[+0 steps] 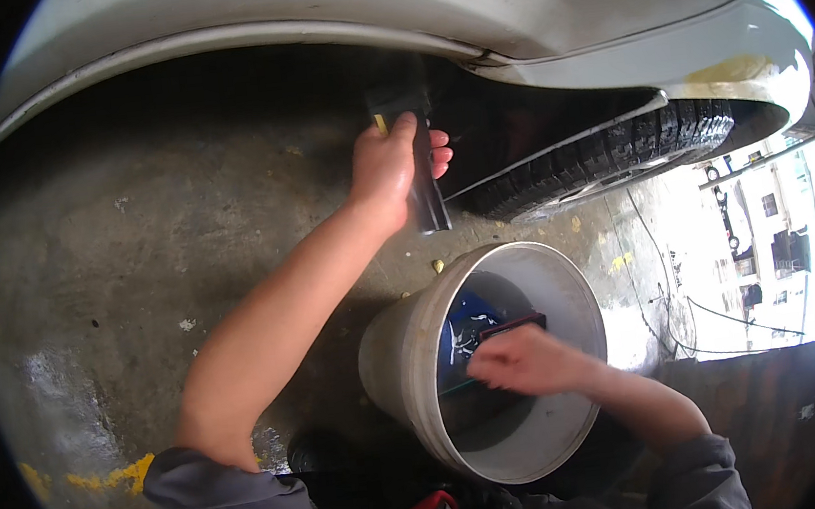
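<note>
My left hand (389, 166) is wrapped around a long black bar-shaped piece (429, 189), just below the sill of a pale car body (550, 5). The upper end of the piece is lost in dark shadow and blur. A small yellow bit shows beside my thumb. My right hand (521, 359) reaches inside the mouth of a whitish bucket (572, 283), fingers curled. Against it lies a dark flat block with a red edge (514, 326), which it seems to grip; the fingertips are hidden. Shiny dark blue contents (468, 322) show in the bucket beyond the hand.
A black tyre (604, 157) stands under the car's wheel arch at the right. The concrete floor (134, 271) is stained, with a worn yellow line (105, 477) at lower left. Thin cables (662, 299) lie on the floor to the right of the bucket.
</note>
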